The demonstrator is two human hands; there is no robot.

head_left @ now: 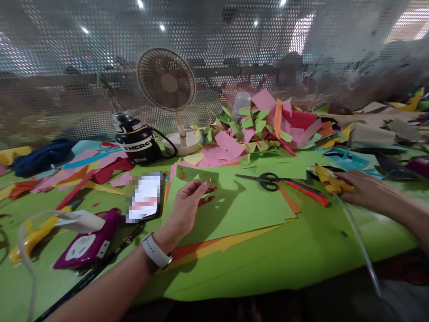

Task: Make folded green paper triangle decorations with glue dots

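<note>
My left hand (192, 201), with a white watch band on its wrist, pinches a small folded green paper piece (197, 175) with orange marks. Beneath it lies a stack of green sheets (241, 210), with orange and yellow sheets showing at its edges. Over at the right, my right hand (357, 185) is wrapped round a yellow glue gun (330, 180), whose pale cord hangs over the table's front edge. Black scissors (268, 180) and a red cutter (311, 192) lie between the stack and the glue gun.
A phone (145, 197), a purple power strip (89, 241) with a white plug, and another yellow glue gun (36, 235) are at the left. Behind stand a black bottle (139, 143) and a fan (166, 82). Paper scraps (228, 145) are heaped at the back.
</note>
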